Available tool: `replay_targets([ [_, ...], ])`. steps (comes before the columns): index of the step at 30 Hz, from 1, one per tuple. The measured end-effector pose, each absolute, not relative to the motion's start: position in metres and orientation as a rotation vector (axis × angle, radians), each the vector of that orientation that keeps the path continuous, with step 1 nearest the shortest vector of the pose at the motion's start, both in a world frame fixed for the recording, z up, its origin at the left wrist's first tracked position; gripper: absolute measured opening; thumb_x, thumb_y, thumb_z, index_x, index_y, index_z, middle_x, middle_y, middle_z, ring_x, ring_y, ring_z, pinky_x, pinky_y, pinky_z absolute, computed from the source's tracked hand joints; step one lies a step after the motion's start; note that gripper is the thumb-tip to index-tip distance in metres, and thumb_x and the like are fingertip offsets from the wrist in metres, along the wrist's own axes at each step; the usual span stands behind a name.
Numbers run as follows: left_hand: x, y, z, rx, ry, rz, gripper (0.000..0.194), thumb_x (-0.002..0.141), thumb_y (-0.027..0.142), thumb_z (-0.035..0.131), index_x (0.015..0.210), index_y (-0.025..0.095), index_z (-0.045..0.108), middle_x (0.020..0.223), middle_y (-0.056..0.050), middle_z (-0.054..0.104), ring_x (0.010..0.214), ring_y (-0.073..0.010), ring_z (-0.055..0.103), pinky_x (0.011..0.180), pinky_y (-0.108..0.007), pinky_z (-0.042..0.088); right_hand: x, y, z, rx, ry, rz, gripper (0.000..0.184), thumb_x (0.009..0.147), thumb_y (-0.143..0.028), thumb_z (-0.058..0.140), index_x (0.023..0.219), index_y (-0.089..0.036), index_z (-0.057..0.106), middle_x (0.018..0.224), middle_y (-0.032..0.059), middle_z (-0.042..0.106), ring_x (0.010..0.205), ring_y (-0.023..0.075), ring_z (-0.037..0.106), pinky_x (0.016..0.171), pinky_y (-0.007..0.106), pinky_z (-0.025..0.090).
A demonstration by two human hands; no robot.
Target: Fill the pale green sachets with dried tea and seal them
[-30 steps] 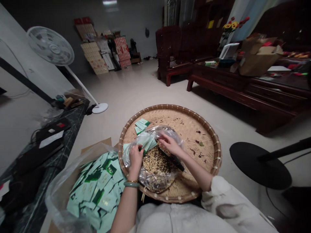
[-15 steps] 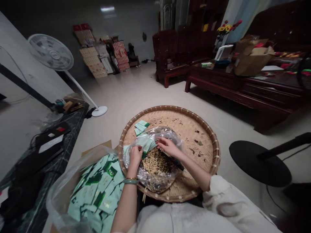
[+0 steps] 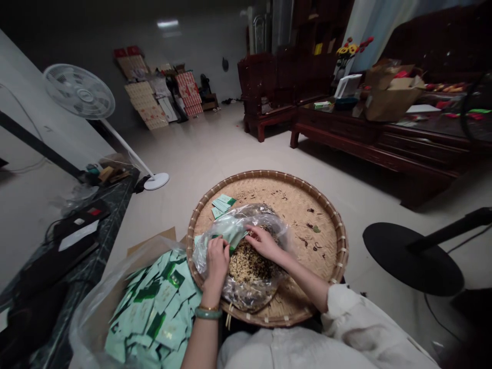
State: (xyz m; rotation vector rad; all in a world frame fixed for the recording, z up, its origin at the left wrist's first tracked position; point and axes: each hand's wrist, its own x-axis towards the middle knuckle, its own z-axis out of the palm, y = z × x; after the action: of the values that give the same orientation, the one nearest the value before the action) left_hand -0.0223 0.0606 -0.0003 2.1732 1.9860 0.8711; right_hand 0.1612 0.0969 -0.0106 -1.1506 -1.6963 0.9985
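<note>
A clear plastic bag (image 3: 251,302) lies opened on a round woven bamboo tray (image 3: 325,205), holding a loose mix of pale and dark dried bits (image 3: 246,264). Over the mix, inside the bag's mouth, are light green sachets (image 3: 232,236). My left hand (image 3: 218,256), a bangle at its wrist, has its fingers closed on the sachets' dark green near end. From the other side, my right hand (image 3: 263,242) pinches at their right edge, its fingertips partly blurred. A few more sachets (image 3: 223,204) lie fanned on the tray beyond the bag.
Left of the tray, a plastic-lined carton (image 3: 90,318) is heaped with green sachets (image 3: 154,307). A white standing fan (image 3: 156,181) is at the left, a black round base (image 3: 413,259) at the right. Beyond stands a dark wooden table (image 3: 369,138).
My left hand has turned and shifted slightly right over the sachets' end. My right hand is slightly lower. The long black object under my right wrist no longer shows, and the view has tilted a little.
</note>
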Motion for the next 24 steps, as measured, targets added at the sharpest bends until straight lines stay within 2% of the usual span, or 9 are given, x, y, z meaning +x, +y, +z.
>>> replay_targets([
  [3, -0.016, 0.05, -0.002, 2.24, 1.87, 1.03, 0.013, 0.082, 0.014, 0.048, 0.076, 0.019, 0.058, 0.096, -0.011, 0.063, 0.103, -0.0256, 0.055, 0.091, -0.04, 0.043, 0.159, 0.097, -0.012, -1.125, -1.741, 0.852, 0.035, 0.078, -0.017, 0.062, 0.113, -0.019, 0.063, 0.107, 0.0104, 0.064, 0.081, 0.0182, 0.062, 0.08, 0.036, 0.05],
  [9, -0.013, 0.039, -0.008, 1.953, 1.866, 1.045, 0.01, 0.08, 0.024, 0.052, 0.077, 0.02, 0.06, 0.076, -0.005, 0.066, 0.072, -0.0206, 0.062, 0.07, -0.032, 0.048, 0.156, 0.091, -0.008, -1.094, -1.715, 0.717, 0.025, 0.08, -0.017, 0.061, 0.103, -0.022, 0.068, 0.099, 0.0077, 0.066, 0.081, 0.0187, 0.062, 0.076, 0.033, 0.051],
  [14, -0.006, 0.032, -0.015, 1.606, 1.838, 1.203, 0.016, 0.076, 0.034, 0.059, 0.075, 0.019, 0.063, 0.072, -0.003, 0.068, 0.066, -0.0176, 0.063, 0.066, -0.028, 0.049, 0.155, 0.084, -0.009, -1.111, -1.703, 0.689, 0.024, 0.08, -0.015, 0.058, 0.102, -0.022, 0.068, 0.092, 0.0069, 0.067, 0.081, 0.0199, 0.062, 0.077, 0.034, 0.05],
  [19, -0.002, 0.033, -0.02, 1.378, 1.692, 1.309, 0.017, 0.066, 0.033, 0.067, 0.069, 0.016, 0.065, 0.066, -0.003, 0.067, 0.064, -0.016, 0.063, 0.064, -0.027, 0.051, 0.159, 0.087, -0.01, -1.164, -1.654, 0.665, 0.03, 0.079, -0.018, 0.06, 0.108, -0.019, 0.065, 0.101, 0.0099, 0.063, 0.087, 0.0204, 0.061, 0.078, 0.034, 0.051],
  [22, 0.0, 0.034, -0.021, 1.208, 1.598, 1.378, 0.027, 0.06, 0.031, 0.073, 0.079, 0.013, 0.067, 0.068, -0.004, 0.069, 0.065, -0.0158, 0.065, 0.064, -0.026, 0.053, 0.16, 0.084, -0.01, -1.095, -1.717, 0.696, 0.026, 0.082, -0.018, 0.057, 0.106, -0.02, 0.067, 0.097, 0.0085, 0.066, 0.089, 0.02, 0.062, 0.08, 0.034, 0.051],
  [24, 0.002, 0.032, -0.021, 1.14, 1.578, 1.395, 0.034, 0.059, 0.029, 0.074, 0.088, 0.012, 0.069, 0.075, -0.007, 0.071, 0.069, -0.0174, 0.067, 0.067, -0.028, 0.055, 0.159, 0.079, -0.011, -1.047, -1.719, 0.681, 0.029, 0.084, -0.018, 0.055, 0.112, -0.022, 0.064, 0.104, 0.0086, 0.066, 0.095, 0.0199, 0.062, 0.085, 0.035, 0.05],
])
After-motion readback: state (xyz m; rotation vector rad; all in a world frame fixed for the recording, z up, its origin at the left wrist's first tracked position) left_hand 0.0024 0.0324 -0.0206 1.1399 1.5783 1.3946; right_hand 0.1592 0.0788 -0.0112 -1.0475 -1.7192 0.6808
